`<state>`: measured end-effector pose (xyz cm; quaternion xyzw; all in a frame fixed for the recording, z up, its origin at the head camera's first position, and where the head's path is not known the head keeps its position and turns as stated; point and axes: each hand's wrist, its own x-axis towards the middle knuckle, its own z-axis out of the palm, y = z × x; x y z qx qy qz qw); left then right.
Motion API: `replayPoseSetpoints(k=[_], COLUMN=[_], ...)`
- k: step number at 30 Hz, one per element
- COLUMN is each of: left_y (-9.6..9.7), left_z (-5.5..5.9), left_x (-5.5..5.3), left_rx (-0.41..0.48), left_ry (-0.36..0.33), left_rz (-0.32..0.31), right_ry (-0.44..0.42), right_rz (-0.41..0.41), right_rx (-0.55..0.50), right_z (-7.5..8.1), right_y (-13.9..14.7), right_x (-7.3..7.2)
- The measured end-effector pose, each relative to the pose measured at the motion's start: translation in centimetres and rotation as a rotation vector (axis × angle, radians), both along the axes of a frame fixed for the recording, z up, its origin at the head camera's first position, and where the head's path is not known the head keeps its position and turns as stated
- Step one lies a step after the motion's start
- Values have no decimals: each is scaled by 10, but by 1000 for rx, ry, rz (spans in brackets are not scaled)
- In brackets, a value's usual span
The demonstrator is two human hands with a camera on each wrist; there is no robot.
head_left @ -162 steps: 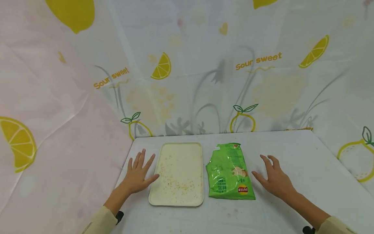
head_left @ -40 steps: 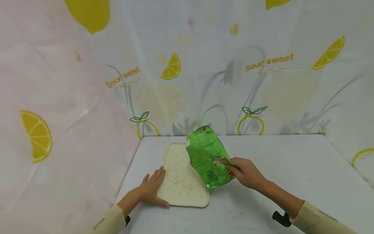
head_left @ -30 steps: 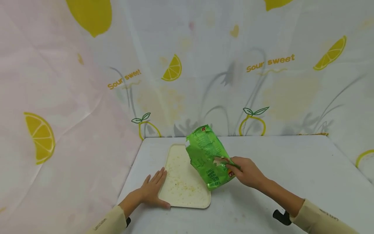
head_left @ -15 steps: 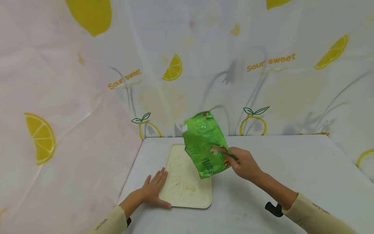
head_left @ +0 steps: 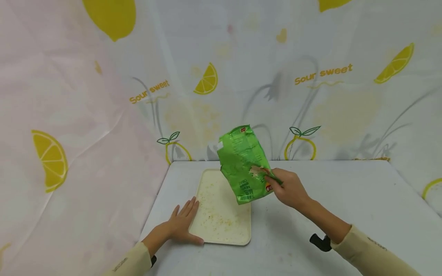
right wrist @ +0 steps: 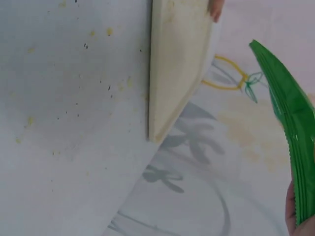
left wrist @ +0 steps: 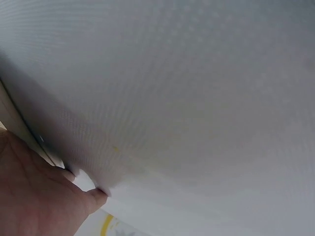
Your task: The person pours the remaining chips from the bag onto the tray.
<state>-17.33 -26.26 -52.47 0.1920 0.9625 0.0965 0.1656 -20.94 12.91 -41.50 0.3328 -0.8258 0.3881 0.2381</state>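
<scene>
My right hand (head_left: pixel 291 188) pinches the right side of a green, torn-edged chip bag (head_left: pixel 241 153). The bag is lifted and tilted, overlapping the upper right of a cream tray (head_left: pixel 208 184) in the head view. In the right wrist view the green bag (right wrist: pixel 295 123) appears edge-on, with only a bit of the hand below it. Yellowish crumbs (head_left: pixel 226 222) are scattered over the tray. Along the tray's left edge rests my left hand (head_left: pixel 181 226), fingers straight and thumb at the near-left corner. The left wrist view shows that hand (left wrist: pixel 37 191) low against the white surface.
A white-covered table (head_left: pixel 338 199) carries the tray. Small crumbs and dark specks (right wrist: pixel 109 88) dot its surface. Behind stands a lemon-print curtain (head_left: pixel 255 57), with a pinkish curtain (head_left: pixel 79 115) at the left. A black strap piece (head_left: pixel 320 242) hangs under the right sleeve.
The chip bag lay flat right of the tray; my right hand gripped it and moved it left, raising it higher during the last second. My left hand settled at the tray's left edge.
</scene>
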Motion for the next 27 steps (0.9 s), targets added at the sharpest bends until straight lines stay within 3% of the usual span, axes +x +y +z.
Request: replayPoseSetpoints(k=[6,9,12,16,18,23,27], left_y=[3,3,2,2,2,1,0], left_z=[0,-1,0,6,9,11,7], left_x=[-7,-7,-4,-1,-1,-1,0], left_rx=[-50,-53,-47,-44,-43,-29,-23], left_ry=[36,30,22,5,4,18,14], left_rz=[-12,-4,1,1,0,-8,-14], right_ry=[-133,-175,-130,-4,11,-96,-133], right_rz=[-24,-37,-35,-51,-51,-30,-29], right_rx=[158,190,181,93,84,206,222], right_z=[-10,-16,-17,-13,-13,-20,-23], right_y=[-4,-5,-5,-7,-9,-13,-14], right_x=[-2,-3,-2,-2,-1,2,4])
